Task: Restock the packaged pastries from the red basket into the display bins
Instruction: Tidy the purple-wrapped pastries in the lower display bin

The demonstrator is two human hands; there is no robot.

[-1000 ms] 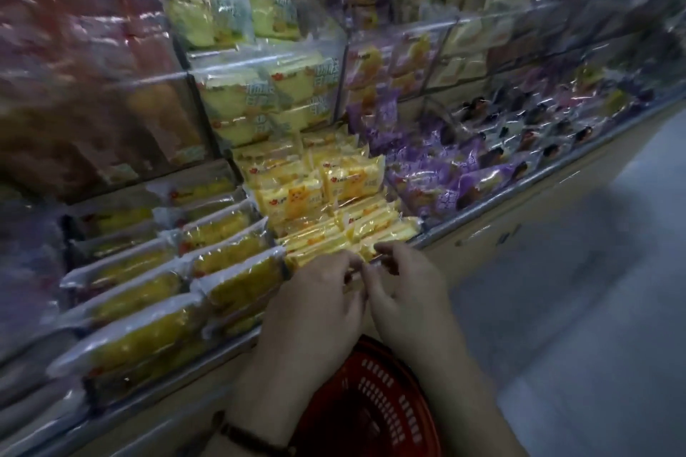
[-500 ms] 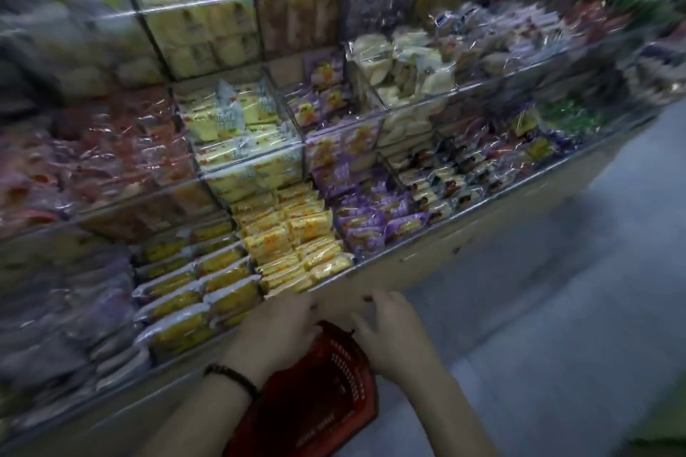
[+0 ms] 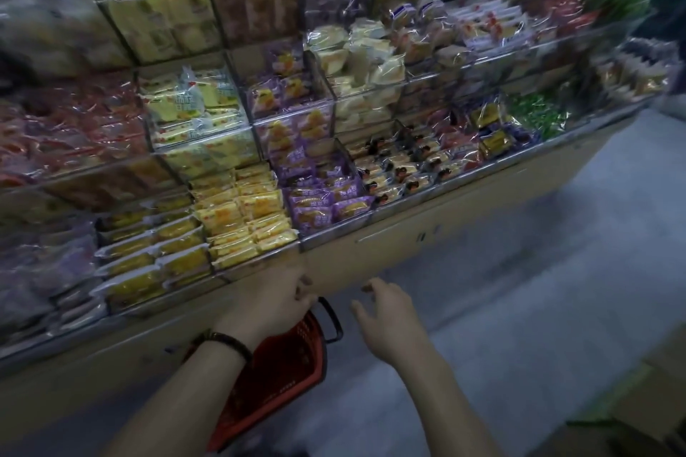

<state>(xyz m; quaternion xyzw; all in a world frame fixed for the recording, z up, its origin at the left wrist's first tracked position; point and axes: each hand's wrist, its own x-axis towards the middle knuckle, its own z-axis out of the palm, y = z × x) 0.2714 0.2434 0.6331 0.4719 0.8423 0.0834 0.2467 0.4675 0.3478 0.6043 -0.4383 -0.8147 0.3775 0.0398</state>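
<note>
The red basket (image 3: 282, 364) hangs tilted below the shelf edge, its black handle (image 3: 332, 319) at the top right. My left hand (image 3: 271, 300), with a dark bracelet at the wrist, curls over the basket's upper rim and grips it. My right hand (image 3: 389, 319) hovers just right of the handle with fingers spread and nothing in it. The yellow packaged pastries (image 3: 245, 219) fill the front bin directly above my left hand. I cannot see inside the basket.
Clear display bins (image 3: 289, 111) rise in tiers, holding purple packs (image 3: 323, 204), dark-filled pastries (image 3: 401, 167) and long yellow cakes (image 3: 148, 260). A beige cabinet front (image 3: 427, 234) runs below. Grey floor (image 3: 538, 289) lies to the right, with cardboard (image 3: 638, 393) at the lower right.
Both hands came down from the yellow pastry bin to the basket. My view pulled back and up, showing more shelves. The basket's black handle now shows beside my left hand.
</note>
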